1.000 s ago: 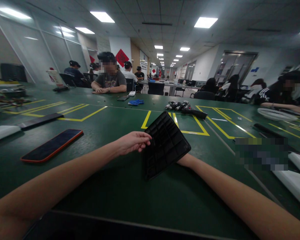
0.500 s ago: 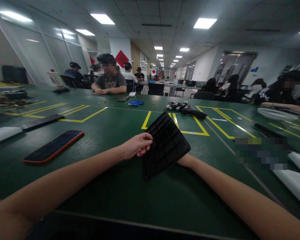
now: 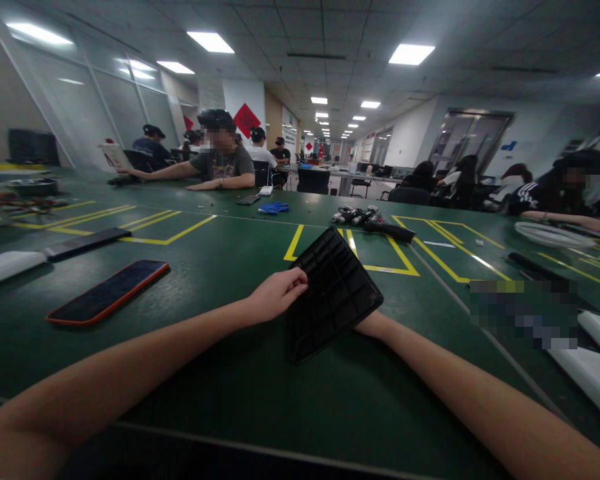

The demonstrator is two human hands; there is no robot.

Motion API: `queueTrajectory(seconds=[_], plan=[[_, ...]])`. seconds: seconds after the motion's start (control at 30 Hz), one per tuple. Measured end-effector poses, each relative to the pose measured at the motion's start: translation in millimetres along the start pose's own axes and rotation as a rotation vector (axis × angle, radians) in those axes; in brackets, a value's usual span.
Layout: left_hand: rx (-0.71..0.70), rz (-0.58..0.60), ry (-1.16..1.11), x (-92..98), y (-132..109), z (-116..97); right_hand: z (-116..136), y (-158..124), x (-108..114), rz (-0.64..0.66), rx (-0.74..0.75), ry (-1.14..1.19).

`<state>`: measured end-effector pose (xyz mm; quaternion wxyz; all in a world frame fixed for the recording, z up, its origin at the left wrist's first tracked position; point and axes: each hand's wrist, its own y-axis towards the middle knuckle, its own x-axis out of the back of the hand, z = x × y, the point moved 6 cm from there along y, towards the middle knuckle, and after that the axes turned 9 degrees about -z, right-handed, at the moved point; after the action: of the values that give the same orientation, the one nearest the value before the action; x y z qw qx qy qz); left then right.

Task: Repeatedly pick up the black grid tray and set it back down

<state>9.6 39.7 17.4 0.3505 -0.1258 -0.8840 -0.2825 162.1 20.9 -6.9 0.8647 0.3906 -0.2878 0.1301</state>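
A thin black tray (image 3: 341, 283) with a grid of raised ribs stands tilted above the table, turned towards me. My right hand (image 3: 373, 325) reaches behind its lower right side and holds it up; the fingers are hidden by the tray. In front of the tray's left part is my left hand (image 3: 283, 292), its fingers curled and pinched together at the ribbed face. Whatever lies between those fingertips, if anything, is too small to make out.
On the green table (image 3: 205, 373) a phone in an orange case (image 3: 109, 293) lies to the left. Further off are a blue glove (image 3: 274, 208) and a bundle of dark cables (image 3: 356, 215). White boxes (image 3: 587, 370) lie at the right. A person (image 3: 223, 157) sits across the table.
My left hand has rolled over, so its back now faces up more, with the fingers still at the tray. The person opposite has stretched an arm towards a white container.
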Motion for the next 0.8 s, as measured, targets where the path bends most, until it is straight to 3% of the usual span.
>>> queueTrajectory(seconds=[0.1, 0.2, 0.4, 0.5, 0.6, 0.8], plan=[[-0.031, 0.016, -0.054, 2.7, -1.0, -1.9, -1.2, -0.3, 1.4, 0.032, -0.040, -0.004], [0.061, -0.029, -0.158, 1.6, 0.8, 3.8, -2.2, 0.1, 1.4, 0.025, -0.071, 0.003], [0.624, -0.139, -0.802, -7.4, 4.6, 28.9, -4.5, 0.1, -2.5, 0.060, -0.040, -0.080], [0.779, -0.110, -1.011, -10.0, 3.1, 32.3, -7.5, -1.0, -3.2, 0.074, -0.038, -0.106], [0.677, -0.029, -0.896, -10.0, 3.3, 30.4, -11.4, -1.3, -1.9, 0.037, -0.074, -0.094], [0.182, 0.096, -0.225, -10.5, 2.4, 14.7, -21.5, -2.5, -9.3, -0.022, -0.075, 0.000]])
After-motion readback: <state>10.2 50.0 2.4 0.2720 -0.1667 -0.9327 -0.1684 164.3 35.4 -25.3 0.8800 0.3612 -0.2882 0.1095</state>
